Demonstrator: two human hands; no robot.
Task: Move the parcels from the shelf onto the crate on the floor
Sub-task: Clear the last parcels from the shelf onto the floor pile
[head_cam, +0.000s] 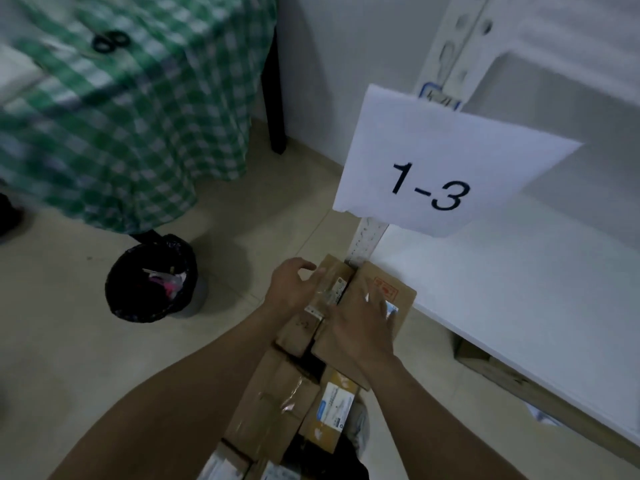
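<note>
Several brown cardboard parcels lie stacked low on the floor by the shelf's corner post. My left hand touches the left side of a narrow taped parcel on top of the pile, fingers relaxed. My right hand lies flat, fingers spread, on a wider brown parcel with a red stamp. Below them sit more parcels, one large taped box and one with a white label. The crate underneath is hidden by the parcels. The white shelf board to the right is bare.
A paper sign reading 1-3 hangs on the shelf post. A black-lined waste bin stands on the tiled floor to the left. Behind it is a table with a green checked cloth and a dark table leg.
</note>
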